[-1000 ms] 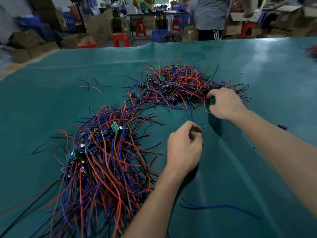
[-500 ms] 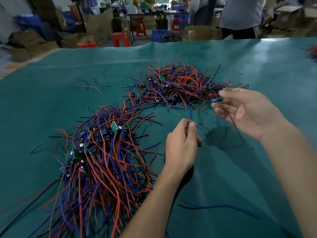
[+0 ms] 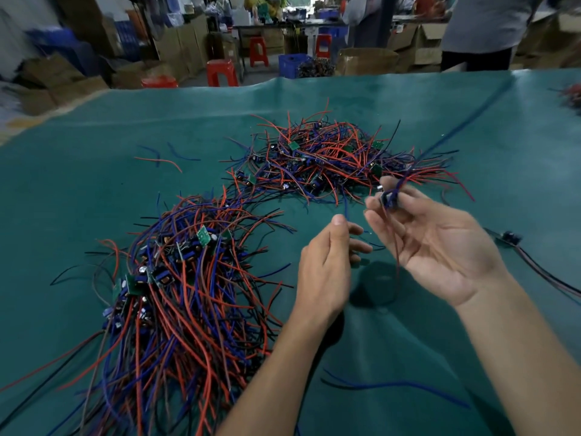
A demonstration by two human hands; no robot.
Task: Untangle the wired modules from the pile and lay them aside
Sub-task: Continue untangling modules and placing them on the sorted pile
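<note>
The wired module (image 3: pixel 388 196), a small dark part w/ blue, red and dark leads, sits up off the table at the fingertips of the right hand (image 3: pixel 440 243), just in front of the far pile (image 3: pixel 327 162). Right hand is palm-up, mostly spread; thumb and forefinger look closed on the module, other fingers relaxed and straight-ish. A long blue lead (image 3: pixel 465 121) runs from the module up and away to the right over the table, blurred; thin reddish leads hang down across the palm. Left hand (image 3: pixel 327 272) is just beside the right, back toward the camera, thumb and curled fingers pinching a short blue wire end (image 3: pixel 345 209) that sticks up from the fingertips; whether that wire belongs to the same module can't be told. Far pile is a loose tangle of red/blue/black wires w/ small green boards. Near pile (image 3: pixel 176 294) lies left of the left forearm, bigger, wires roughly combed toward the camera, boards clustered at its upper-left part. Both rest on a teal table cover (image 3: pixel 94 190). One separate module w/ leads (image 3: pixel 511 239) lies on the cover right of the right hand. Loose blue and black wires (image 3: pixel 393 385) lie btwn the forearms; a few stray bits (image 3: pixel 163 158) sit far left. Beyond the table edge: red stools (image 3: pixel 221 72), cardboard boxes, a standing person (image 3: pixel 484 29).
</note>
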